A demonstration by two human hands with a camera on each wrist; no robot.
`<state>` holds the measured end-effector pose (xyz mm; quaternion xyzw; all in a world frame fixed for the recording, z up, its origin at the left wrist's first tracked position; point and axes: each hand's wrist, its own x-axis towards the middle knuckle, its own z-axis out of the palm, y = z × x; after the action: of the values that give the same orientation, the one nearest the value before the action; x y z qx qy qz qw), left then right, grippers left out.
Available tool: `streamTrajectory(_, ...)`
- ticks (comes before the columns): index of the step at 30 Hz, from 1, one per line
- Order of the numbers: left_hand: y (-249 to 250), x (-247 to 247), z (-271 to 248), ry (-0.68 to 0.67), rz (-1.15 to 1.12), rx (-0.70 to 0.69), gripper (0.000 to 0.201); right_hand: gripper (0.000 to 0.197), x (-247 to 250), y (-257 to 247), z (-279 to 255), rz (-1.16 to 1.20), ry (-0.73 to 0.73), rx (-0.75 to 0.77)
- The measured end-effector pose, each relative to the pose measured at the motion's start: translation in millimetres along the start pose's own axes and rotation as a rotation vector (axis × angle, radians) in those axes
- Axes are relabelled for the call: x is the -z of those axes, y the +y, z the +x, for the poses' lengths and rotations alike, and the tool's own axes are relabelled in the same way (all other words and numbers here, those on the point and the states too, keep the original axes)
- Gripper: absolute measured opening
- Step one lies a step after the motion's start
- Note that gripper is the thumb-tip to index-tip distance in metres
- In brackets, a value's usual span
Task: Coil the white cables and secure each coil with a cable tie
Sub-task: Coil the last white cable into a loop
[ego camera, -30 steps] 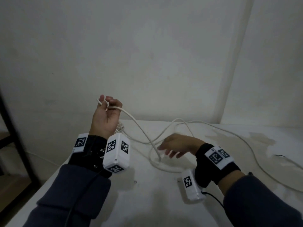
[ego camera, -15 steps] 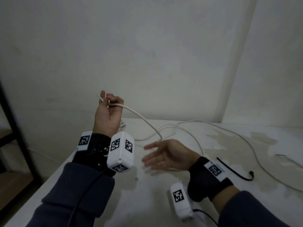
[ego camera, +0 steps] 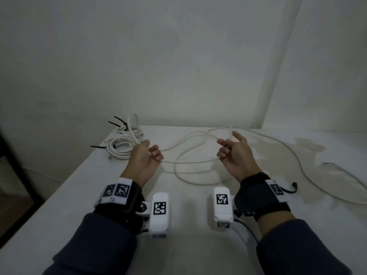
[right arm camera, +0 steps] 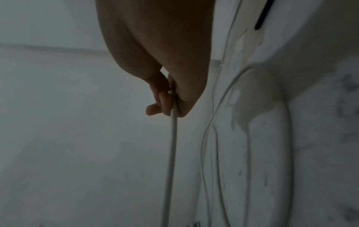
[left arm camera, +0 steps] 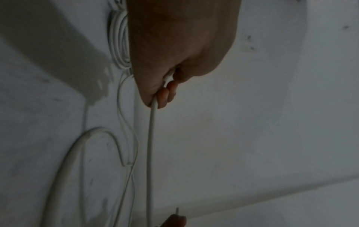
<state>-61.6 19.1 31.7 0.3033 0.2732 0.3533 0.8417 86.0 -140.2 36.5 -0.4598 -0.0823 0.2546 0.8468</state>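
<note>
Past the tied coils (ego camera: 121,147) at the table's (ego camera: 188,245) far left, the left hand (ego camera: 143,161) and right hand (ego camera: 234,155) each pinch the loose white cable (ego camera: 190,161), stretching one span above the table, so coiling has barely begun; next, bring the hands together into a loop.

A loose white cable (ego camera: 190,161) stretches taut between both hands above the table (ego camera: 188,245), its slack looping behind; tied coils (ego camera: 121,148) (black cable ties (ego camera: 117,121) protruding) sit at the table's far-left corner.

Both hands (ego camera: 144,161) (ego camera: 236,155) raised apart (fingers curled, pinching).
</note>
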Motion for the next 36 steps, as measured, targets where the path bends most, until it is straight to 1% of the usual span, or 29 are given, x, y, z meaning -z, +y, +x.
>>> streamTrajectory(1, -5.2, 0.7, 2.3, 0.008, -0.018, -0.012, 0.011, 0.039, 6.1, 3.7, -0.3, -0.008, 0.002, -0.014)
streamTrajectory(3, -13.1, 0.5, 3.3, -0.005, 0.013, -0.021, 0.018, 0.034, 13.8, 10.0, -0.4, -0.011, 0.001, -0.054)
streamTrajectory(6, -25.4, -2.6, 5.6, -0.033, 0.05, -0.015, 0.025, 0.018, 19.0, 15.8, 1.5, -0.006, 0.0, -0.098)
streamTrajectory(8, -29.8, -5.3, 9.5, -0.034, 0.005, -0.063, 0.027, 0.009, 18.6, 17.3, 1.2, -0.084, -0.027, -0.089)
streamTrajectory(9, -31.1, -6.3, 11.7, -0.049, -0.014, -0.09, 0.028, 0.008, 17.8, 18.2, 0.3, -0.142, -0.046, -0.069)
streamTrajectory(11, -34.7, -8.0, 12.1, -0.138, -0.013, -0.115, 0.024, 0.006, 17.1, 20.6, -4.2, -0.283, -0.09, -0.016)
streamTrajectory(13, -40.3, -8.1, 7.3, -0.249, 0.099, -0.128, 0.021, 0.004, 15.9, 22.5, -10.5, -0.421, -0.145, 0.024)
streamTrajectory(15, -46.4, -6.7, 0.2, -0.339, 0.257, -0.126, 0.024, 0.013, 14.3, 23.7, -15.1, -0.499, -0.175, 0.076)
streamTrajectory(17, -49.8, -6.8, -3.8, -0.407, 0.343, -0.116, 0.026, 0.023, 10.9, 24.3, -18.3, -0.534, -0.177, 0.151)
streamTrajectory(19, -50.2, -7.9, -6.1, -0.45, 0.413, -0.111, 0.026, 0.026, 7.2, 25.3, -21.3, -0.561, -0.197, 0.242)
streamTrajectory(21, -50.9, -8.2, -9.2, -0.495, 0.524, -0.116, 0.026, 0.028, 4.4, 25.4, -24.1, -0.567, -0.232, 0.315)
streamTrajectory(24, -53.8, -9.0, -16.1, -0.605, 0.669, -0.116, 0.023, 0.029, 0.3, 25.7, -26.8, -0.56, -0.282, 0.406)
streamTrajectory(27, -57.4, -10.1, -19.0, -0.68, 0.708, -0.082, 0.022, 0.025, -2.5, 27.0, -29.1, -0.593, -0.277, 0.45)
streamTrajectory(29, -59.3, -9.5, -17.7, -0.67, 0.656, -0.086, 0.02, 0.018, -1.4, 25.9, -29.4, -0.562, -0.288, 0.445)
streamTrajectory(31, -60.0, -8.8, -13.7, -0.581, 0.473, -0.06, 0.021, 0.01, 1.4, 24.3, -27.8, -0.51, -0.287, 0.397)
streamTrajectory(32, -59.3, -8.7, -11.1, -0.528, 0.344, -0.024, 0.021, 0.01, 3.1, 24.3, -25.8, -0.501, -0.264, 0.336)
streamTrajectory(34, -57.3, -8.5, -5.7, -0.451, 0.108, 0.032, 0.022, 0.011, 6.6, 25.1, -22.7, -0.526, -0.248, 0.144)
streamTrajectory(36, -56.4, -8.3, -2.3, -0.403, 0.02, 0.037, 0.023, 0.017, 9.2, 26.8, -22.6, -0.514, -0.311, -0.012)
